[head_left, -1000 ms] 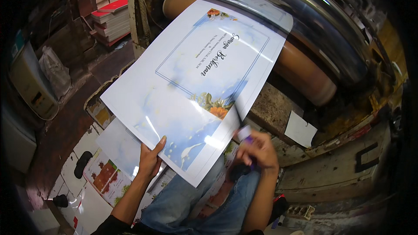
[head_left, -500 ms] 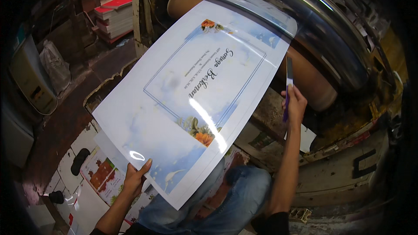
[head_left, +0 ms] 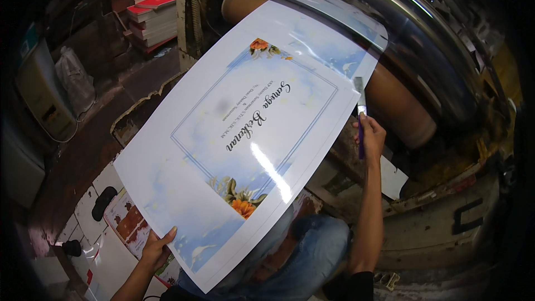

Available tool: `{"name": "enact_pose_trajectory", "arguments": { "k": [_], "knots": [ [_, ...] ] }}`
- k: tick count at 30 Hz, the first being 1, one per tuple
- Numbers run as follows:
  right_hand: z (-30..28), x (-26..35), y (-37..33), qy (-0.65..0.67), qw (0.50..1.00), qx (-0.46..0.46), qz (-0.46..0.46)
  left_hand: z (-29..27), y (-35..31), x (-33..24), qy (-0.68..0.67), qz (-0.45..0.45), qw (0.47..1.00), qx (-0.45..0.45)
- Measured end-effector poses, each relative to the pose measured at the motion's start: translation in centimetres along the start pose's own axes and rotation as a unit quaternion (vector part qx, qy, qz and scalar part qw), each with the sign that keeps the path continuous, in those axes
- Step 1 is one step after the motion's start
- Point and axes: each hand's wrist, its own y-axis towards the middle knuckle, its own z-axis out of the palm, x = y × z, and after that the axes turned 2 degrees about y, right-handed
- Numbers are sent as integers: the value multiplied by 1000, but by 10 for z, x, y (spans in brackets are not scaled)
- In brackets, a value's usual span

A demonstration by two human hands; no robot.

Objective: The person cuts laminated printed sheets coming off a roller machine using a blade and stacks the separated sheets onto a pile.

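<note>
A large glossy printed sheet [head_left: 161, 150] with a blue floral design slopes down from the machine's rollers toward my lap. My left hand [head_left: 157, 249] grips its lower left edge, thumb on top and fingers underneath. In my right hand [head_left: 372, 135] is a cutter knife [head_left: 361, 103] with a purple handle and a flat metal blade. The blade points up and meets the sheet's right edge just below the rollers, where the edge shows a small nick. My fingers are wrapped round the handle.
A shiny metal roller [head_left: 434, 50] spans the top right, above a brown roll [head_left: 404, 103]. Stacked books with red covers [head_left: 153, 14] stand at the far left. A white plastic bag [head_left: 75, 78] hangs near a pale machine. A metal box with a black handle [head_left: 467, 214] lies right.
The sheet has come farther out of the rollers, down and left, with my left hand on it. My right hand has brought the knife blade left against the sheet's edge.
</note>
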Motion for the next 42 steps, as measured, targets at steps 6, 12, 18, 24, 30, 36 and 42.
{"name": "enact_pose_trajectory", "arguments": {
  "k": [6, 12, 18, 24, 30, 36, 42],
  "knots": [
    [26, 32, 34, 155, 984, -56, 75, -14, -10, 24, -60, -39, 997, -4],
    [14, 4, 69, 103, 992, 49, 59, -14, -16, 27, -85, -24, 996, -25],
    [16, -33, 51, 86, 993, 58, 58, -84, 5, 27, -46, 9, 999, -20],
    [22, -8, 13, 78, 989, 81, 97, -179, 3, 4, 36, -34, 999, -8],
    [17, 30, -18, 110, 976, 155, 108, -216, 6, 13, 103, -49, 990, -87],
    [17, 65, -52, 93, 981, 143, 92, -170, 79, 43, 155, 43, 977, -141],
    [21, 91, -85, 60, 985, 141, 73, -174, 159, 88, 87, 11, 986, -139]
  ]
}}
